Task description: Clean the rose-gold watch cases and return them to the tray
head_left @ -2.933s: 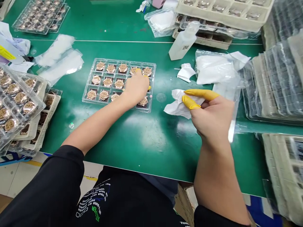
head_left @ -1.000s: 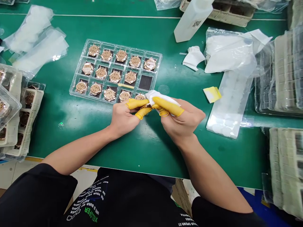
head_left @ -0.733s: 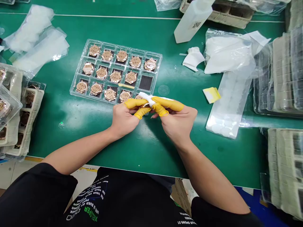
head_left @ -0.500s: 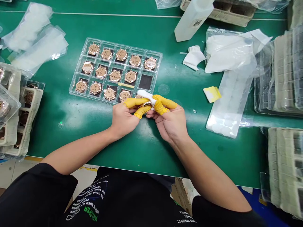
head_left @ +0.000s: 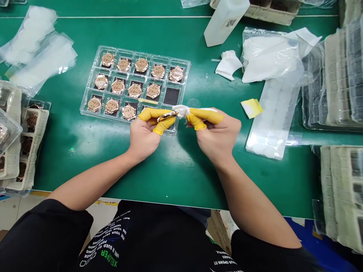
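My left hand [head_left: 143, 138] pinches a rose-gold watch case [head_left: 167, 116] between yellow finger cots, just over the lower right corner of a clear plastic tray [head_left: 136, 51]. My right hand [head_left: 217, 132] grips a small white cloth [head_left: 181, 111] in its yellow-cotted fingers, and the cloth touches the case's right end. Several more rose-gold watch cases [head_left: 135, 90] sit in the tray's cells. One cell holds only a dark pad [head_left: 171, 96]. My left hand hides the tray's lower right cells.
A white plastic bottle [head_left: 225, 20] and a crumpled white cloth [head_left: 228, 64] lie beyond my hands. Plastic bags of white pads [head_left: 269, 56] and a yellow-white paper [head_left: 251, 108] lie right. Stacked trays stand at both sides [head_left: 340, 189] [head_left: 31, 128] on the green mat [head_left: 181, 170].
My hands have drawn apart. The cloth has moved right, away from the watch case, leaving more of the case visible in my left fingers. The view has shifted slightly.
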